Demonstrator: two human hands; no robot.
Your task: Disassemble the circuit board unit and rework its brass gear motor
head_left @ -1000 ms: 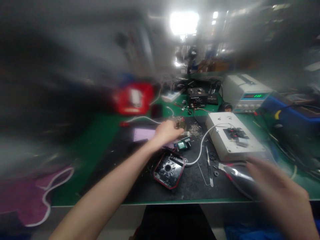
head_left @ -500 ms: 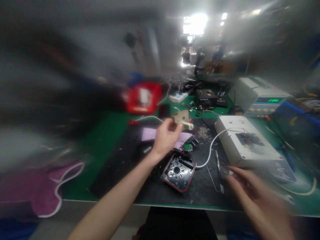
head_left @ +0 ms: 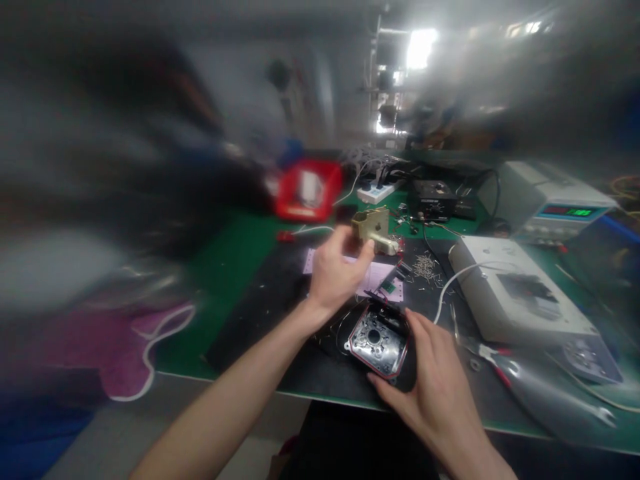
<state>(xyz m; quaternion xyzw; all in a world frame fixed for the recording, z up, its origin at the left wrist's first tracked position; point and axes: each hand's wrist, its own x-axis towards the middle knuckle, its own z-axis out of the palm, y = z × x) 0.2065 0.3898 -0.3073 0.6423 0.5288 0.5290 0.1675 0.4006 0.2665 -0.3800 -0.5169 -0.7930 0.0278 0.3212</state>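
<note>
My left hand (head_left: 337, 273) is closed on a brass-coloured metal bracket-like part (head_left: 377, 230) above a pink sheet of paper (head_left: 377, 273). Closer to me, my right hand (head_left: 435, 373) grips the right and near edges of an open black housing (head_left: 380, 343) with a red seal round its rim and a shiny metal inside with a round hole. A small green circuit board (head_left: 388, 287) with wires lies at the housing's far side. Pliers with red on the handles (head_left: 493, 360) lie to the right of my right hand.
A white box (head_left: 525, 287) stands on the right, before a power supply (head_left: 555, 200) with a lit display. Many small pins (head_left: 425, 268) lie on the black mat (head_left: 250, 313). A red bin (head_left: 310, 190) and a power strip (head_left: 377, 191) sit at the back.
My right hand has moved left from beside the tweezers and taken hold of the housing. My left hand still holds the brass-coloured part, which has turned a little. The view has shifted.
</note>
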